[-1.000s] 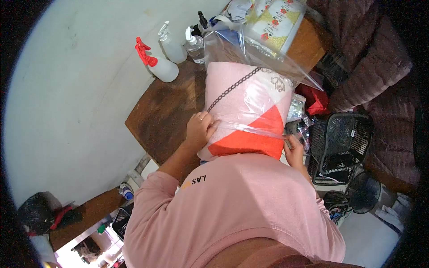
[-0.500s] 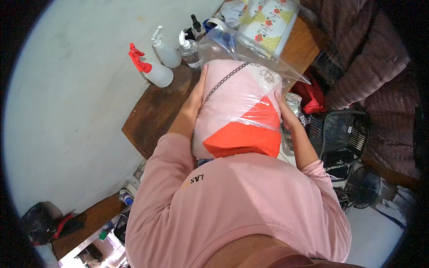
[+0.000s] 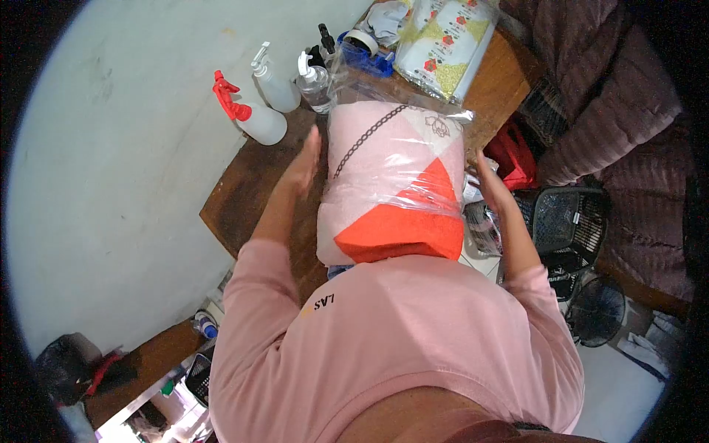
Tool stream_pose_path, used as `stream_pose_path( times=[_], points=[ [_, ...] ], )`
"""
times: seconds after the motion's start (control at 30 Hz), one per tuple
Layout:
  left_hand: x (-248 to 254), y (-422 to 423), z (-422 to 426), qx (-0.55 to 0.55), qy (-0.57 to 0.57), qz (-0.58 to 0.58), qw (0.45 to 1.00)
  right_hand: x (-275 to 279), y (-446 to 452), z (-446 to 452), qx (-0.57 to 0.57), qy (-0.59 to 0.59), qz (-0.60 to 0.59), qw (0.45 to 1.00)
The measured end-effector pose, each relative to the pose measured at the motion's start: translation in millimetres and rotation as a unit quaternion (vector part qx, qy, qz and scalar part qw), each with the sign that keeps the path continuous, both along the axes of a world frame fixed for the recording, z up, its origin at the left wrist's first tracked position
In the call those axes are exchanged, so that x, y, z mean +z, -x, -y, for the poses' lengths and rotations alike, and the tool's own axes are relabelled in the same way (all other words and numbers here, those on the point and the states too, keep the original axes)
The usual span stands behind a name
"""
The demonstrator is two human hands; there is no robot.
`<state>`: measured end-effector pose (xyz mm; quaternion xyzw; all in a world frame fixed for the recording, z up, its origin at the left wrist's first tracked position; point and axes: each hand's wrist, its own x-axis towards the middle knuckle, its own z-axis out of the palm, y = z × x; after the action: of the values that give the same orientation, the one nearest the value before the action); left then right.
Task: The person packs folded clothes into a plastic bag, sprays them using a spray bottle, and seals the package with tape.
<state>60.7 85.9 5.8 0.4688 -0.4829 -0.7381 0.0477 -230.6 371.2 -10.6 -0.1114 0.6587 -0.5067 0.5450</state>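
The wooden table (image 3: 244, 193) spreads in front of me, its brown surface showing on my left side until the corner. On it, at least with the far part, lies the pink and orange bundle (image 3: 395, 177) in clear plastic, between my two hands; its longer way seems to run outward from my shirt (image 3: 413, 325). The black basket (image 3: 545, 221) makes my right side tighter, and a red-headed spray bottle (image 3: 264, 124) stands beyond my left hand (image 3: 301, 167). This one and my right hand (image 3: 493, 186) are just beside the bundle's side edges, apart from them; which is nearer, I cannot tell. My fingers are extended, not curled, holding nothing.
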Motion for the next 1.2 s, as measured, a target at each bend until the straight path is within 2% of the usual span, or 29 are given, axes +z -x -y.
stream_pose_path(
  times=[0.03, 0.1, 0.13, 0.17, 0.2, 0.27, 0.3, 0.4, 0.5, 0.57, 0.6, 0.63, 0.67, 0.7, 0.77, 0.83, 0.87, 0.93, 1.0, 1.03, 1.13, 1.17, 1.2],
  points=[
    [0, 13, 13, 0.037, -0.014, -0.042, 0.998, -12, 6, 15, 0.023, 0.015, 0.040, 0.999],
    [7, 39, 7, -0.015, -0.029, -0.102, 0.994, -23, 2, 41, 0.068, 0.044, 0.118, 0.990],
    [9, 48, -1, -0.040, -0.037, -0.130, 0.990, -14, -14, 44, 0.019, 0.051, 0.059, 0.997],
    [6, 49, -8, -0.005, -0.073, -0.060, 0.995, -6, -22, 40, 0.008, 0.029, 0.029, 0.999],
    [6, 41, -13, -0.026, -0.062, -0.052, 0.996, -2, -30, 34, -0.002, 0.007, -0.001, 1.000],
    [8, 14, -34, -0.069, -0.041, -0.030, 0.996, -19, -44, 2, 0.031, 0.037, 0.010, 0.999],
    [9, 0, -46, -0.080, -0.023, -0.003, 0.997, -8, -57, -13, 0.042, 0.011, -0.005, 0.999],
    [-8, -43, -73, -0.117, 0.000, -0.053, 0.992, 16, -85, -51, 0.080, 0.003, -0.040, 0.996],
    [-23, -70, -77, -0.167, 0.035, 0.013, 0.985, 35, -81, -57, 0.138, 0.000, -0.060, 0.989],
    [13, -64, -74, -0.185, -0.042, 0.019, 0.982, 32, -66, -62, 0.217, -0.033, -0.094, 0.971],
    [25, -58, -67, -0.193, -0.080, 0.021, 0.978, 31, -56, -53, 0.172, -0.030, -0.056, 0.983],
    [16, -54, -51, -0.192, -0.043, 0.001, 0.980, 30, -47, -43, 0.127, -0.026, -0.017, 0.991],
    [7, -47, -32, -0.191, -0.005, -0.018, 0.981, 29, -35, -30, 0.082, -0.022, 0.022, 0.996],
    [10, -30, -20, -0.085, 0.010, 0.014, 0.996, 16, -19, -13, 0.058, -0.027, 0.029, 0.998],
    [21, 5, -15, 0.009, 0.006, -0.026, 1.000, 7, -8, 18, 0.042, -0.006, 0.057, 0.997],
    [29, 29, -21, -0.018, -0.035, -0.167, 0.985, 15, -28, 47, 0.056, 0.043, 0.104, 0.992],
    [31, 29, -32, -0.003, -0.024, -0.127, 0.992, -3, -30, 44, 0.019, 0.049, 0.068, 0.996],
    [35, 22, -50, 0.029, 0.000, -0.049, 0.998, 4, -45, 22, 0.015, 0.023, 0.020, 0.999],
    [-23, -1, -47, 0.013, 0.055, -0.081, 0.995, -9, -57, -9, 0.023, 0.034, -0.034, 0.999],
    [-24, -11, -57, 0.015, 0.057, -0.084, 0.995, -10, -61, -20, 0.027, 0.041, -0.061, 0.997],
    [-19, -29, -67, 0.052, 0.052, -0.041, 0.996, -6, -74, -50, 0.055, 0.078, -0.037, 0.995],
    [-18, -35, -65, 0.070, 0.046, -0.020, 0.996, -1, -74, -55, 0.014, 0.098, 0.043, 0.994],
    [-23, -44, -67, 0.047, 0.113, -0.028, 0.992, -3, -72, -60, 0.031, 0.096, 0.014, 0.995]
  ],
)
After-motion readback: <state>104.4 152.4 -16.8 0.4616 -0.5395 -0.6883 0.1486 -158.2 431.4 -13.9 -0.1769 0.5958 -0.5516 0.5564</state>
